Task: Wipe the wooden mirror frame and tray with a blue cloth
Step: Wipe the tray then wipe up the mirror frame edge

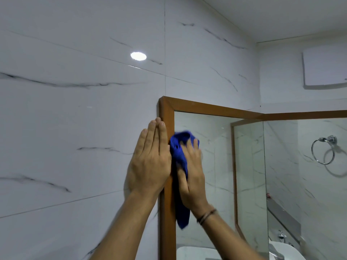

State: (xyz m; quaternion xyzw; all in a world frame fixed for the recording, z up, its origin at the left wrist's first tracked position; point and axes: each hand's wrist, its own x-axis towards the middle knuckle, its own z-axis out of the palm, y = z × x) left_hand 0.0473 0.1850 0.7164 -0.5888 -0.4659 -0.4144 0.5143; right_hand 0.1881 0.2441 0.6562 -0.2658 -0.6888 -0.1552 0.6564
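Note:
A brown wooden mirror frame (167,111) hangs on the marble-tiled wall, its top-left corner above my hands. My right hand (191,173) presses a blue cloth (178,151) against the frame's left upright and the glass edge; the cloth's tail hangs down to below my wrist. My left hand (150,162) lies flat, fingers together and pointing up, on the wall tile touching the frame's outer edge. No tray is in view.
The mirror (216,166) meets a second mirror at the corner on the right. A chrome towel ring (323,150) hangs at the right. A white basin and tap (281,239) sit at the bottom right. A white wall panel (324,66) is high on the right.

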